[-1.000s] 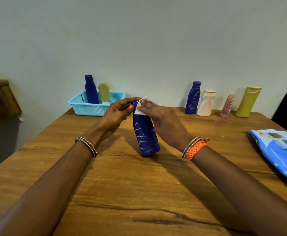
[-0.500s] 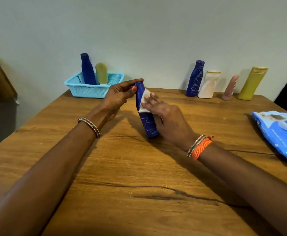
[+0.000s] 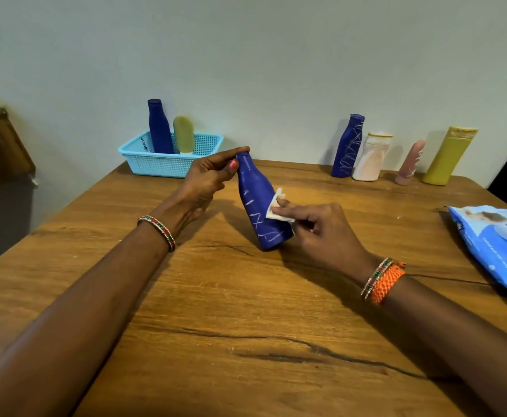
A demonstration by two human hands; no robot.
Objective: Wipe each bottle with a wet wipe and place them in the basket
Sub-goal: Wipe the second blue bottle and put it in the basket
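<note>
A wooden surface is seen from above and behind two bare forearms that reach forward over it. Near the middle, a dark blue bottle marked with white scribbles is stood on its base and tilted, its top leaning to the left and away. The narrow top of the bottle is pinched between the thumb and curled fingers of the left hand; a beaded bangle is worn on that wrist. A small folded white wet wipe is pressed against the right side of the bottle's body, pinched between the thumb and fingertips of the right hand, whose other fingers are curled in; beaded and orange braided bands are worn on that wrist. At the far left edge, against the pale wall, a light blue mesh basket is set, and two bottles are stood upright inside it: a plain dark blue one and, just beside it on the right, a shorter olive-yellow one. Along the far right edge, four more bottles are lined up near the wall: a scribbled dark blue bottle, a white bottle touching it, a small pink bottle, and a tall yellow bottle. A blue pack of wipes is laid flat at the right edge
</note>
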